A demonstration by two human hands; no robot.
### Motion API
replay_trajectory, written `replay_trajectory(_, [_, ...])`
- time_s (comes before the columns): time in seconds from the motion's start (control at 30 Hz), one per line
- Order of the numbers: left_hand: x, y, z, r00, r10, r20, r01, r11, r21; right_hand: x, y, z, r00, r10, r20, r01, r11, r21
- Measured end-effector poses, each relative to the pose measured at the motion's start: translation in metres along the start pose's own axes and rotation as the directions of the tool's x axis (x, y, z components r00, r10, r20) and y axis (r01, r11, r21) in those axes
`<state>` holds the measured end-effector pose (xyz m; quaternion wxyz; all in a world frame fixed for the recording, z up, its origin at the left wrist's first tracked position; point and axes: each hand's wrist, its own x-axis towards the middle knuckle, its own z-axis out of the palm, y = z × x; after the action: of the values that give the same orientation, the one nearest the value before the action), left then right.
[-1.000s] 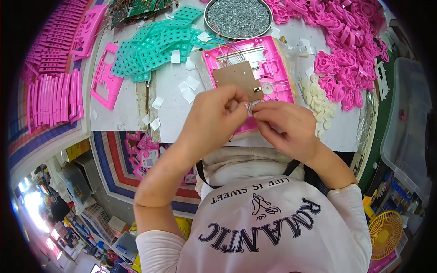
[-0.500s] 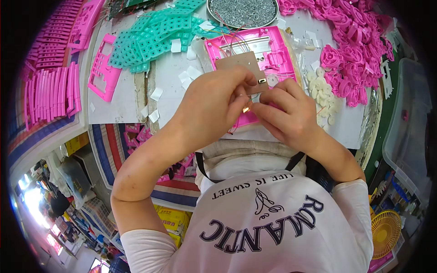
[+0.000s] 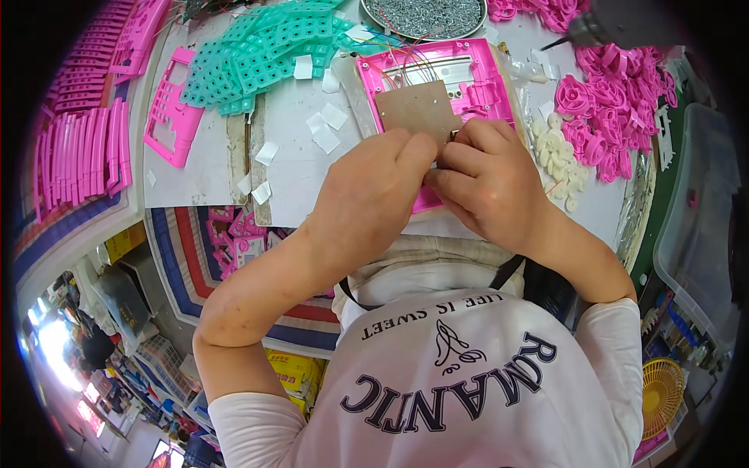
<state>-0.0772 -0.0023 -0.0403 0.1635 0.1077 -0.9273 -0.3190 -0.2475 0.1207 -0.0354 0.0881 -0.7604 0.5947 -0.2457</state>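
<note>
A brown circuit board (image 3: 417, 108) with wires at its far edge lies over an open pink plastic housing (image 3: 490, 78). My left hand (image 3: 374, 183) is closed, its thumb and fingers pinched at the board's near edge. Beside it my right hand (image 3: 491, 175) is closed too, fingertips bunched at the board's near right corner, next to a small metal part (image 3: 454, 135). What the right fingertips pinch is hidden behind the knuckles. Both hands nearly touch each other and cover the housing's near side.
Teal square pads (image 3: 273, 54) pile up at the left, with white paper pieces (image 3: 324, 132) nearby. A round tray (image 3: 425, 15) of screws stands behind the housing. Pink rings (image 3: 601, 117) and cream plastic parts (image 3: 560, 152) lie right. A dark tool (image 3: 589, 31) hangs at the upper right.
My hands have drawn closer together at the board's near edge, and the gold-coloured bit between them is now hidden. The dark tool has come into view at the upper right.
</note>
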Motion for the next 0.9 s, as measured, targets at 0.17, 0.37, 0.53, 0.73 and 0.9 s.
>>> replay_trajectory(0.17, [0.001, -0.003, -0.002, 0.994, -0.104, 0.040, 0.108, 0.985, -0.131, 0.000, -0.016, -0.011, 0.985, 0.082, 0.155, -0.058, 0.987, -0.151])
replay_trajectory(0.37, [-0.010, -0.027, -0.026, 0.749, -0.358, -0.558, 0.357, 0.927, -0.114, -0.008, -0.017, -0.015, 0.985, 0.097, 0.145, -0.083, 0.991, -0.100])
replay_trajectory(0.53, [-0.065, 0.021, 0.009, 0.966, -0.253, -0.057, 0.257, 0.964, 0.067, -0.011, -0.015, -0.009, 0.990, 0.088, 0.106, -0.087, 0.996, -0.011])
replay_trajectory(0.73, [-0.048, 0.009, -0.030, 0.727, -0.669, 0.158, 0.519, 0.384, -0.764, -0.013, -0.013, -0.009, 0.999, 0.053, 0.007, -0.053, 0.997, 0.056])
replay_trajectory(0.9, [-0.003, -0.020, -0.042, 0.852, -0.524, 0.000, 0.396, 0.644, -0.655, -0.004, -0.020, 0.001, 0.996, 0.087, 0.009, -0.086, 0.996, -0.023])
